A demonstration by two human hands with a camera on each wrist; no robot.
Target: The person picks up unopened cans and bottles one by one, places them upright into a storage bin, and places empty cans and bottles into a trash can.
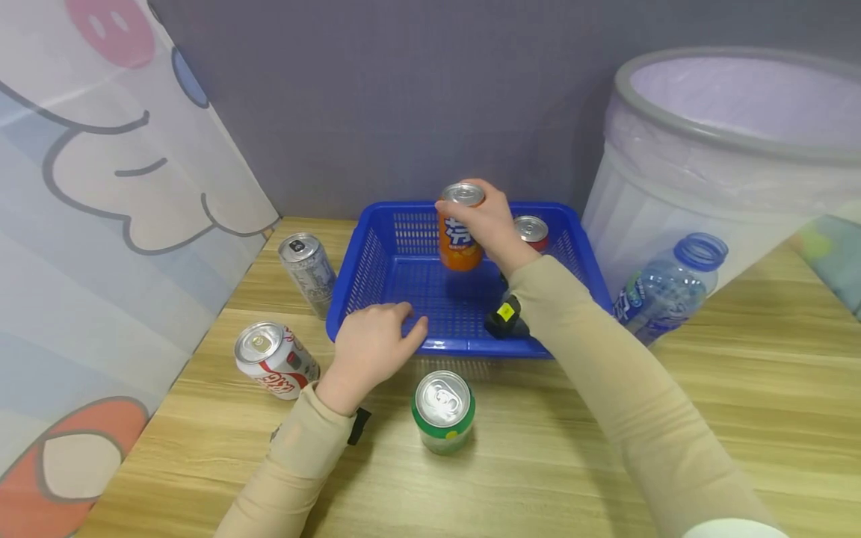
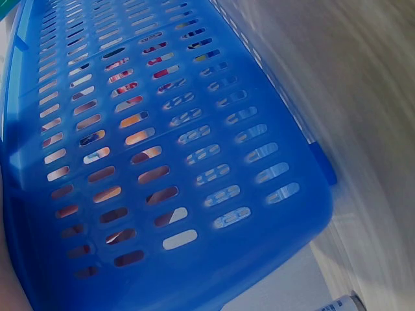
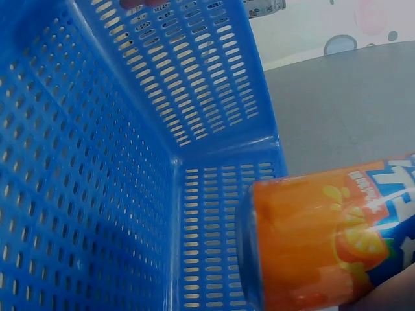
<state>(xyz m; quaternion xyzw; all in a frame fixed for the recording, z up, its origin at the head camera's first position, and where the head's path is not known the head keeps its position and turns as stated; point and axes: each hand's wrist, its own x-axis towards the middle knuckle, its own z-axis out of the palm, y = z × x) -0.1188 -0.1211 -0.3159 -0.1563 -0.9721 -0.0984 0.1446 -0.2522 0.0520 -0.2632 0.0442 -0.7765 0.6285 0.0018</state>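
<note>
Head view: white-and-red can and silver can stand on table, left of blue basket. Left sleeve drifting outward could topple the white-and-red one. Left hand at the basket's near-left corner, thumb and forefinger apart, nothing visible between; other fingers mostly hidden. Leaning hard there might tip the basket. Green can just in front of basket; a sleeve pulled back low could catch it. Orange can upright over the basket's inside, right hand wrapped round its upper part. Slick side, so a loose hold could drop it; swinging right might knock red can, inside, partly behind the wrist. Capless bottle, right of basket, could go over if the right elbow swings out.

Materials: cans smooth, shiny metal cylinders; basket stiff plastic, slotted walls, rounded corners; table wood-grained; bottle clear plastic, blue neck; bin pale, ribbed, thin crinkled liner, grey rim.
</note>
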